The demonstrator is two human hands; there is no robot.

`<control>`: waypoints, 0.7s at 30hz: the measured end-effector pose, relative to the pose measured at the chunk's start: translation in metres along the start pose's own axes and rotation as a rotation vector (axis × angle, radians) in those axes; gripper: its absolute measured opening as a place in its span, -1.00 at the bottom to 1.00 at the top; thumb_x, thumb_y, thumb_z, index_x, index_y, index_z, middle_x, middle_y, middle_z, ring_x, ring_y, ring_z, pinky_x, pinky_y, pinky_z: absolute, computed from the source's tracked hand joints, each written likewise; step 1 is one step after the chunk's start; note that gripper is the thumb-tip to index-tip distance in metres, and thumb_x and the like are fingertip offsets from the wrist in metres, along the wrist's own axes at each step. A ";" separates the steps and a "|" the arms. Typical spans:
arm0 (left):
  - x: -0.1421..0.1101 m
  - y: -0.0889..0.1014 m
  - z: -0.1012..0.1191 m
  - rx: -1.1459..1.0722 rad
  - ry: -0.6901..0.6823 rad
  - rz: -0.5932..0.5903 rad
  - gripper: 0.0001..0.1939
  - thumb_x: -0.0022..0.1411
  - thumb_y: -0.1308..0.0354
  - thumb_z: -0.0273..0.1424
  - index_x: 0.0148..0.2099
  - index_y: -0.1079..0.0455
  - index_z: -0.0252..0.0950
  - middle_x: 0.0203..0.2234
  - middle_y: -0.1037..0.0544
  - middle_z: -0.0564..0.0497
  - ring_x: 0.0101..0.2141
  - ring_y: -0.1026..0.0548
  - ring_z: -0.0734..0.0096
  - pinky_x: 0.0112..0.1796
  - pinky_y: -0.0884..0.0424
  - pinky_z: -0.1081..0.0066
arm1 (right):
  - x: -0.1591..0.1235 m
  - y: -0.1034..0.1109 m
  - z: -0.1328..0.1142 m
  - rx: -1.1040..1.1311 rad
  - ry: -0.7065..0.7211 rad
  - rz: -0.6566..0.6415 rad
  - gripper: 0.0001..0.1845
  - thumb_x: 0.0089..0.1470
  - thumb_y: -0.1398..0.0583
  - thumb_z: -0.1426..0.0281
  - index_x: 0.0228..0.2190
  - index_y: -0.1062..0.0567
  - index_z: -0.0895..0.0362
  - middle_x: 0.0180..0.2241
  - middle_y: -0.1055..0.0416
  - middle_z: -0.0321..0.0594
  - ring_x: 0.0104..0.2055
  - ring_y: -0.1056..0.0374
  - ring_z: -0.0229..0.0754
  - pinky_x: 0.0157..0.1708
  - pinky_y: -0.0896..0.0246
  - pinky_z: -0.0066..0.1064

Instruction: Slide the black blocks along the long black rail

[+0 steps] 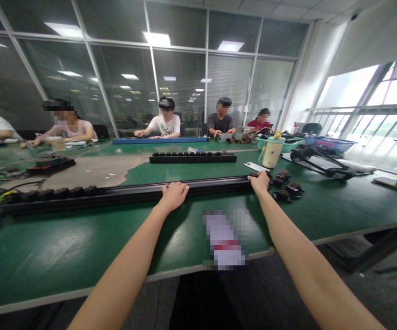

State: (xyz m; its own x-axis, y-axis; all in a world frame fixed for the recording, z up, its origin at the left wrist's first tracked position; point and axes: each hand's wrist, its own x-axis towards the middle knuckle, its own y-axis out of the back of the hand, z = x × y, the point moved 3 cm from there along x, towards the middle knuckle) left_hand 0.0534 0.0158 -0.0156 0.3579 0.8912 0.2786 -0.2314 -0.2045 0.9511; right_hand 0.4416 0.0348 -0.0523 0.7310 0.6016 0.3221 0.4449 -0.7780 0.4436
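A long black rail [126,192] lies across the green table [64,256] in front of me, with several black modules seated in its left part. My left hand [174,195] rests on the rail's middle, fingers curled over its near edge. My right hand [259,182] grips the rail's right end. A small pile of loose black modules [285,185] lies just right of that end.
A second black rail [193,157] with modules lies farther back. A white phone [256,167] and a cream cup [272,151] stand behind my right hand. Several people sit at the far side. A black frame [318,162] and blue basket [329,143] are at right.
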 end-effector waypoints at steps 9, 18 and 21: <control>0.001 -0.003 -0.002 0.013 0.000 0.004 -0.55 0.53 0.21 -0.22 0.04 -0.52 -0.14 0.09 -0.56 -0.11 0.12 -0.42 0.06 0.11 -0.18 -0.05 | -0.002 0.004 0.002 0.035 -0.039 0.050 -0.70 -0.07 -0.33 0.41 -0.27 -0.38 0.11 -0.18 -0.51 -0.02 -0.02 -0.41 0.07 0.08 -0.26 -0.15; 0.003 -0.005 -0.004 0.007 0.002 0.015 -0.56 0.52 0.19 -0.21 0.03 -0.53 -0.13 0.07 -0.58 -0.09 0.12 -0.42 0.08 0.11 -0.18 -0.02 | 0.001 0.005 0.004 0.007 -0.068 0.075 -0.63 0.01 -0.30 0.44 -0.11 -0.41 0.19 -0.02 -0.49 0.12 0.08 -0.40 0.08 0.12 -0.24 -0.20; 0.002 -0.004 -0.003 0.006 0.003 0.013 -0.56 0.53 0.20 -0.22 0.03 -0.52 -0.15 0.06 -0.58 -0.10 0.12 -0.42 0.08 0.11 -0.18 -0.04 | 0.002 0.005 0.006 0.010 -0.077 0.072 -0.63 0.01 -0.31 0.45 -0.11 -0.42 0.18 -0.02 -0.50 0.12 0.07 -0.41 0.08 0.12 -0.24 -0.21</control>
State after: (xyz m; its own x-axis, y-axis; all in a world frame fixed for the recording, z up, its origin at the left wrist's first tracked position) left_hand 0.0528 0.0193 -0.0195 0.3523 0.8895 0.2909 -0.2306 -0.2187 0.9482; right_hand 0.4482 0.0316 -0.0543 0.7985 0.5288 0.2876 0.3948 -0.8208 0.4128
